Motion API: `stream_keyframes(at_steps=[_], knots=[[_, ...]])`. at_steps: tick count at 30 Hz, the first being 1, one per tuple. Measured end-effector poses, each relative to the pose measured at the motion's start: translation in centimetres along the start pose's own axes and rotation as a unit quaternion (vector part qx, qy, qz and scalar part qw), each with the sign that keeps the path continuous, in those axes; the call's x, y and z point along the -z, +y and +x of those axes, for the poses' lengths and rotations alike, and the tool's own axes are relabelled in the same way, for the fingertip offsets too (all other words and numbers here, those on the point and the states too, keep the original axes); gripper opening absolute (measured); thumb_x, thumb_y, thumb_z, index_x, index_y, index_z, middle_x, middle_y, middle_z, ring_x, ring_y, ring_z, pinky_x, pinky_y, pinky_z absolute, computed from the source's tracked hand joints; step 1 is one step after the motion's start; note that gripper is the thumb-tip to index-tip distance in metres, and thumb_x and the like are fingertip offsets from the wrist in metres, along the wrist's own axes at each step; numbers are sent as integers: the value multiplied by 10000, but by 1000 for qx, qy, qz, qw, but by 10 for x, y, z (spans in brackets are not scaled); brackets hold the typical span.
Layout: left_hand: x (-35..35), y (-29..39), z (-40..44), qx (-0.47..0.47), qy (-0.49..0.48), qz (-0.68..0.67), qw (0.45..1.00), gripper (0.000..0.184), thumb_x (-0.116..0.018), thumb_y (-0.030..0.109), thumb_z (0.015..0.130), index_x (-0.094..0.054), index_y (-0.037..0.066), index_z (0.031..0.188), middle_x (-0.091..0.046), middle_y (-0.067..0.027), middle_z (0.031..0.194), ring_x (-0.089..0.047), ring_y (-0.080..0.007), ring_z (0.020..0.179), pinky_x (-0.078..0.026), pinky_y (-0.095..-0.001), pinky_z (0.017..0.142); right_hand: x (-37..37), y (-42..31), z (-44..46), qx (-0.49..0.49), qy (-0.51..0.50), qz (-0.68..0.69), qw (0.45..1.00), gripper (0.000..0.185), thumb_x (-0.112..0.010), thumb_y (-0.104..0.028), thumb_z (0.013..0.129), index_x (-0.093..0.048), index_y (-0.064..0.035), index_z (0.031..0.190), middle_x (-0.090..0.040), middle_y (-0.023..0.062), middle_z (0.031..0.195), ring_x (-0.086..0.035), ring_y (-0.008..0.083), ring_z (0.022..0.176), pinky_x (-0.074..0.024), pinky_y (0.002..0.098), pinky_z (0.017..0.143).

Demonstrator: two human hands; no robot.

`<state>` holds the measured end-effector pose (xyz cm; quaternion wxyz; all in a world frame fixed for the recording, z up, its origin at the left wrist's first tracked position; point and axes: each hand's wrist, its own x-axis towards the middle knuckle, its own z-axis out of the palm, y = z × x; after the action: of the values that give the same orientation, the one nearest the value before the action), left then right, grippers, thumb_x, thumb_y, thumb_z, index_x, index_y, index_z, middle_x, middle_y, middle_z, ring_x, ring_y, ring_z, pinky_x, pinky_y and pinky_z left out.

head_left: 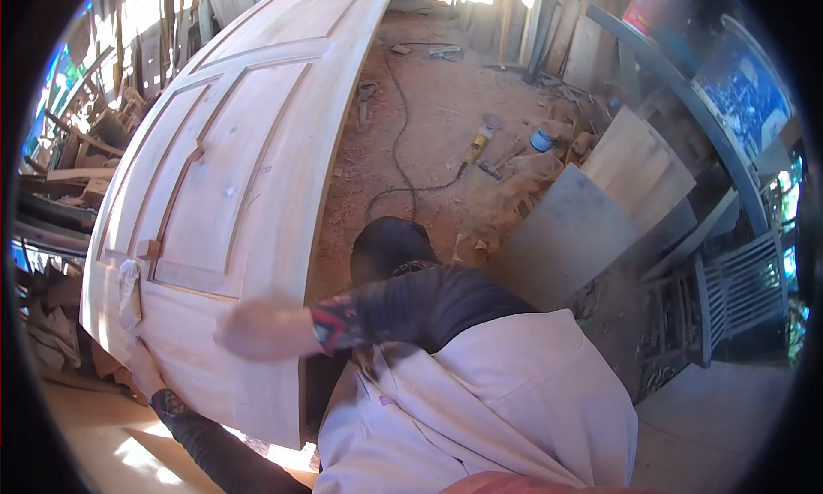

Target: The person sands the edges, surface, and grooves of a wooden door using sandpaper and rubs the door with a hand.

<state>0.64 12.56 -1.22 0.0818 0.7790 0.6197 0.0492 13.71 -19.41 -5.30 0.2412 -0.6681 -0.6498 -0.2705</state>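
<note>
A pale wooden panel door point(279, 348) lies in front of me, with raised mouldings around its recessed panels. Over its near end my right hand point(261, 329) is blurred by motion; it looks closed and rounded, and anything under the fingers is hidden. My left hand point(144, 370) rests at the door's near left edge, fingers laid along the wood. Just beyond it lies a crumpled whitish wrapped piece point(129, 294), its kind unclear. A small wooden block point(149, 250) sits by the corner of a panel.
On the dusty floor right of the door are a yellow angle grinder point(477, 144) with its cord, a blue can point(541, 140) and wood scraps. Flat boards point(561, 237) lean at the right, near a slatted chair point(744, 280). Scrap timber point(86, 164) is piled at the left.
</note>
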Motion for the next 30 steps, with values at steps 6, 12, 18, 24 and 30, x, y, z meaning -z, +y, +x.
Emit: stream_keyframes(at_steps=[6,12,18,24,30], knots=[[-2,1,5,-11,4,24,1000,747,-291,633,937,-498,55,1363,-493,-328,1318,-445,-478,1261,-341,-525,1066,12,-48,-8,-46,-55,17,997,101,-628,-101,715,-619,-26,782,-533,57,632,-557,173,524,-434,360,427],[5,7,-11,-17,5,18,1000,789,-334,662,907,-476,17,1340,-499,-331,1304,-471,-475,1239,-368,-523,1044,-43,-14,9,-70,-106,-49,991,124,-653,-140,654,-597,-30,671,-540,69,562,-573,204,486,-443,372,406],[13,15,-23,-21,-3,-6,1000,947,-453,726,831,-410,-73,1336,-503,-349,1304,-494,-460,1234,-376,-471,1057,-9,-32,-4,3,21,139,990,161,-631,-136,626,-542,-3,635,-508,96,541,-552,204,459,-427,371,390],[15,13,-23,-12,-6,16,1000,870,-390,707,862,-421,-8,1356,-494,-334,1311,-491,-468,1227,-374,-508,1048,0,-18,0,-86,-84,145,982,145,-597,-127,748,-580,5,691,-577,139,640,-603,255,502,-471,363,431],[-51,-45,82,-130,21,127,983,718,-237,639,955,-419,121,1417,-484,-274,1342,-459,-482,1236,-370,-555,1038,-2,10,15,-37,-94,94,990,114,-609,-128,743,-645,-31,694,-626,107,669,-634,252,550,-496,383,478]])
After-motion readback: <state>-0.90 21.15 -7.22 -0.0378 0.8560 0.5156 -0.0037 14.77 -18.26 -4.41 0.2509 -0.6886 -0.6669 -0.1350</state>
